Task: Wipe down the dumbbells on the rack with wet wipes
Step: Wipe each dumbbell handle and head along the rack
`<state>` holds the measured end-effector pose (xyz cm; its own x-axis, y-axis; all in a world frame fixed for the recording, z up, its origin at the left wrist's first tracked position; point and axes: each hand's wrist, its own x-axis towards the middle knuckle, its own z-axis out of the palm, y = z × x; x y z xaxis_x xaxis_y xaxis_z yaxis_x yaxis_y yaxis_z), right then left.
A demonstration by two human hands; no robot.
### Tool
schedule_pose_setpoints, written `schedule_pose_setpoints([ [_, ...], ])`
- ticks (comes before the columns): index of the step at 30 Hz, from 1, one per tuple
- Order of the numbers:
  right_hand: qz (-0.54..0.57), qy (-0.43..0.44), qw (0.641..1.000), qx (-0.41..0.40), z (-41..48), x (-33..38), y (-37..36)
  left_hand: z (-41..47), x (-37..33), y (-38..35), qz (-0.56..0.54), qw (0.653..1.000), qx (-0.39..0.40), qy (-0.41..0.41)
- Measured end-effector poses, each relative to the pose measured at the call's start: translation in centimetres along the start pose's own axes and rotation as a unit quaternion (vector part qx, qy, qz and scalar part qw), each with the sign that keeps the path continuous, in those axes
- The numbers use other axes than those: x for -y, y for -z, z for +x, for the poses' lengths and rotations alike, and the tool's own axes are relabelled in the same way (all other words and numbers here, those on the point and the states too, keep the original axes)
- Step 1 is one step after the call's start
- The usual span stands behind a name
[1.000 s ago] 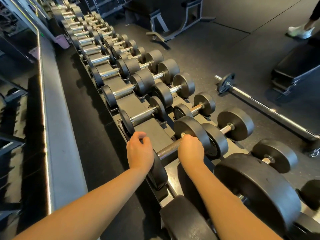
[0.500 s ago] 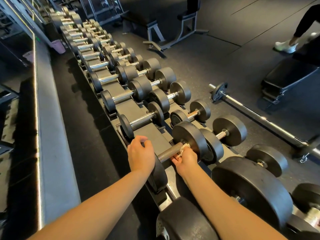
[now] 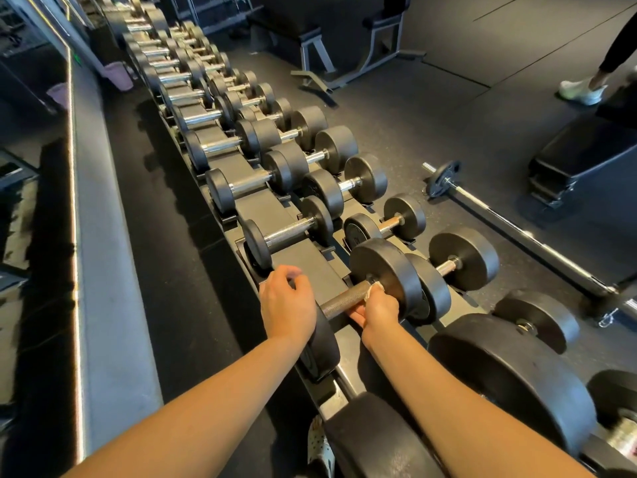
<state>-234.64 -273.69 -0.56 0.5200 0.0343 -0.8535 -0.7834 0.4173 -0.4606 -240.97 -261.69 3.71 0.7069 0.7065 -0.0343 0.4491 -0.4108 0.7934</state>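
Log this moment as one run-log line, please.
phase: wiping | right hand: holds wet wipe round dumbbell handle | left hand: rests on its near head

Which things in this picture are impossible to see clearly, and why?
Head view only.
Wipe: mostly hidden inside the right hand.
Left hand: its own back hides what the fingers grip.
Pale object, bottom right: blurred, cut by the edge.
Person, top right: cut off by the frame edge.
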Motion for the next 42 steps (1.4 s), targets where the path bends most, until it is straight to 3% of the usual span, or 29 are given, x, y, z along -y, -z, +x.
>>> schedule_pose_setpoints([
  [2, -0.028, -0.021, 0.999, 0.029, -0.3, -0.3, 0.8, 0.1, 0.1, 0.1, 0.0, 1.0, 0.002, -0.007],
  [5, -0.17, -0.001, 0.985, 0.038, -1.0, -0.5, 2.1, -0.1, -0.2, 0.2, 0.008, 1.0, 0.01, -0.009],
  [7, -0.253, 0.071, 0.964, 0.033, -1.9, 0.3, 2.5, 0.0, -0.3, 0.4, 0.027, 0.999, 0.03, -0.009],
  [10, -0.314, 0.17, 0.932, 0.059, -3.4, 2.4, 2.6, 0.8, -0.3, 1.0, 0.137, 0.981, 0.092, -0.104],
  [16, -0.37, 0.149, 0.905, 0.145, -6.0, 5.2, -1.9, 3.5, -3.4, 2.7, 0.074, 0.914, 0.297, -0.264],
  [21, -0.341, 0.149, 0.906, 0.201, -5.4, 6.3, -6.7, 9.8, -3.7, 2.7, 0.124, 0.89, 0.284, -0.333],
  [24, -0.405, 0.12, 0.876, 0.233, -3.4, 6.5, -9.4, 14.7, -3.0, 2.6, 0.145, 0.882, 0.301, -0.333],
  [26, -0.441, 0.116, 0.868, 0.196, -1.8, 7.1, -10.8, 18.2, -2.5, 2.7, 0.174, 0.881, 0.32, -0.302],
  [30, -0.397, 0.2, 0.896, 0.022, 2.6, 9.3, -12.7, 25.6, -1.6, 2.7, 0.189, 0.898, 0.333, -0.218],
  [32, -0.428, 0.251, 0.867, -0.034, 4.8, 10.2, -13.4, 28.3, -1.5, 1.7, 0.178, 0.9, 0.345, -0.196],
  [34, -0.46, 0.276, 0.843, -0.042, 6.1, 10.4, -14.3, 29.5, -1.8, 0.1, 0.166, 0.898, 0.362, -0.185],
  [38, -0.4, 0.248, 0.882, -0.025, 8.9, 9.5, -15.7, 29.1, -1.2, -4.4, 0.176, 0.896, 0.37, -0.172],
  [42, -0.373, 0.217, 0.902, -0.021, 10.8, 7.2, -16.0, 26.5, -1.4, -7.2, 0.318, 0.846, 0.327, -0.276],
])
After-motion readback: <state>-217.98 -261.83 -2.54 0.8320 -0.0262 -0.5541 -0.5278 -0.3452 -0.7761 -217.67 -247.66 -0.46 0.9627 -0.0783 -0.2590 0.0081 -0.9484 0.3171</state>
